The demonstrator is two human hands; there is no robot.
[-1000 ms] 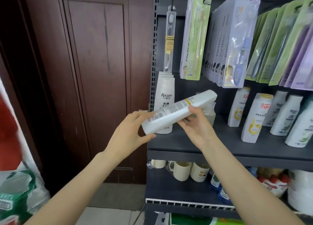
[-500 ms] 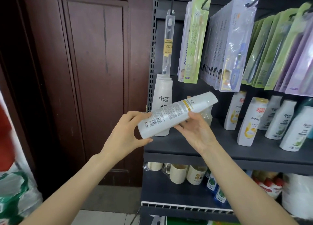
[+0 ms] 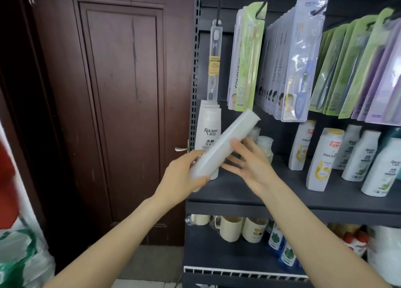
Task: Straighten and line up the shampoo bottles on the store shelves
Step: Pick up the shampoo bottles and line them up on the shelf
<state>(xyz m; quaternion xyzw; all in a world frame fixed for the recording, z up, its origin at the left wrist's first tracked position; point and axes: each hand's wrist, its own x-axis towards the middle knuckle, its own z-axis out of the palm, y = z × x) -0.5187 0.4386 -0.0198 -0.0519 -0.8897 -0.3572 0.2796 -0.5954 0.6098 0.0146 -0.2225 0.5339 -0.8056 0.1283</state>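
A long white shampoo bottle (image 3: 225, 142) is tilted steeply in front of the shelf's left end, its upper end toward the hanging packs. My left hand (image 3: 184, 177) grips its lower end. My right hand (image 3: 249, 164) has spread fingers, and its fingertips touch the bottle's right side. Behind them a white Racien bottle (image 3: 208, 124) stands upright on the dark shelf (image 3: 282, 192). Further right stand white Pantene bottles (image 3: 323, 159) and more white bottles (image 3: 362, 155), some leaning.
Toothbrush packs (image 3: 303, 59) hang on hooks just above the shelf. Small clear jars (image 3: 264, 144) sit behind my right hand. Mugs (image 3: 230, 227) and small blue bottles (image 3: 280, 244) fill the shelf below. A brown door (image 3: 121, 92) is at the left.
The held bottle has turned from nearly level to steeply tilted, and its printed label now faces away. My right hand has opened and slid to the bottle's side.
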